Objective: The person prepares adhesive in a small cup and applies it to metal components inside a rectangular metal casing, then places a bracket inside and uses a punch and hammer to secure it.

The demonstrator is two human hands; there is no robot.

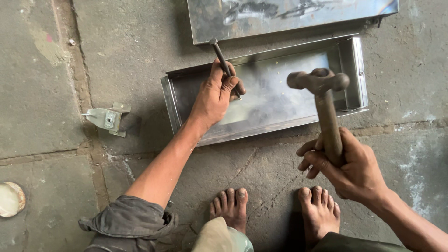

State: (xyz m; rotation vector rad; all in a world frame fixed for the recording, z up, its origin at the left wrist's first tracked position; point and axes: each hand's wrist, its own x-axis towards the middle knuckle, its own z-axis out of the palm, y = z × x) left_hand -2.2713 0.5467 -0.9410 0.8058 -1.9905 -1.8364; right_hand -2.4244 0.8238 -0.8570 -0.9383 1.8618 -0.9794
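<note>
A cracked concrete floor (pixel 140 42) fills the view, seen from above. At the top edge lies a flat steel sheet (pixel 289 14), and just below it, nearly touching, sits a shallow rectangular sheet-metal tray (pixel 280 100) with upturned walls, its long side running left to right and tilted slightly. The left hand (pixel 215 95) reaches over the tray's left half, fingers curled shut around a slim metal punch (pixel 223 59) that slants up and away, its lower tip pressed to the tray's bottom. The right hand (pixel 347 168) is closed tight around the wooden handle of a hammer (pixel 322 100), held upright in front of the tray's near wall, with the worn metal head raised over the tray's right half. Two bare feet (pixel 275 207) rest on the floor near the tray. To the left, well apart from the tray, lies a small metal latch bracket (pixel 108 119). A round pale disc (pixel 9 199) lies at the far left edge.
</note>
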